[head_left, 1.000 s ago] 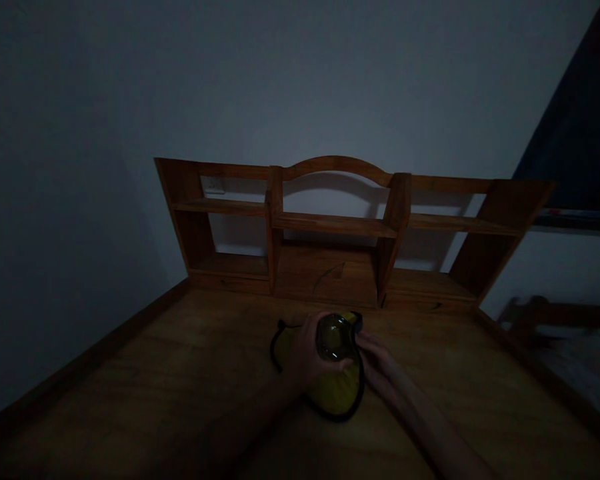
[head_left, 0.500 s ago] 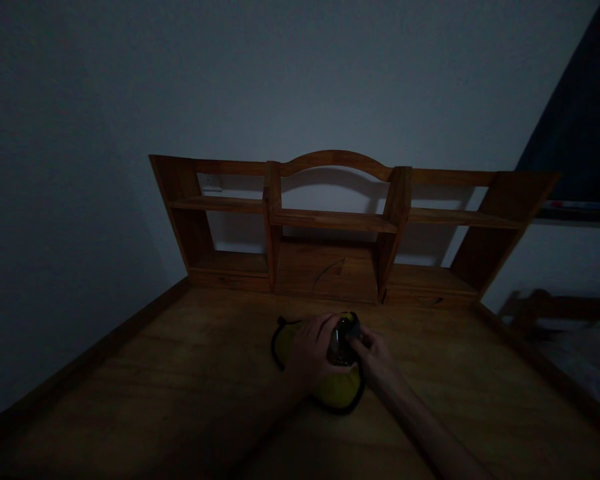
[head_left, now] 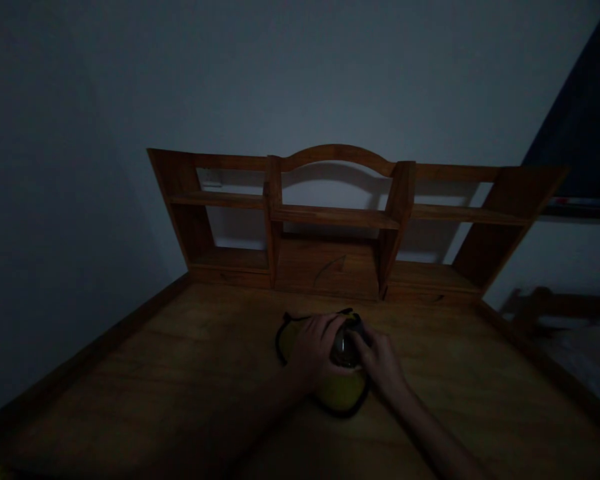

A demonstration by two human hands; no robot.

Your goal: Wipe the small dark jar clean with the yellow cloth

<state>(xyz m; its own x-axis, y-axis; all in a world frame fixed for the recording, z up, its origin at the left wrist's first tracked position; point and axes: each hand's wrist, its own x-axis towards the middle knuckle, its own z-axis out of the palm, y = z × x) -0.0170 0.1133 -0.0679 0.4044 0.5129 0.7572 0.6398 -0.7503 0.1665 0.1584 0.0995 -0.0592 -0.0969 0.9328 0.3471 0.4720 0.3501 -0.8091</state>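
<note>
A small, dark, glossy, rounded object (head_left: 344, 348), glass-like with bright reflections, is held above the table. My left hand (head_left: 315, 350) wraps its left side, fingers over the top and thumb below. At its right side my right hand (head_left: 380, 360) is closed, thumb and fingers pressed against its upper right part. What lies under those right fingertips is too dark to make out. Beneath both hands spreads a yellow-green cloth-like piece (head_left: 341, 393) with a black border. My hands and the glossy object cover much of it.
The wooden tabletop (head_left: 180, 373) has raised edges at left and right. Along its back stands a wooden shelf unit (head_left: 330, 217) against a pale wall (head_left: 300, 73). A dark board (head_left: 580, 133) hangs at the right. The room is dim.
Both hands keep hold of the glossy object, which looks slightly turned. The right fingers have shifted a little over its upper right part. The camera view has moved slightly.
</note>
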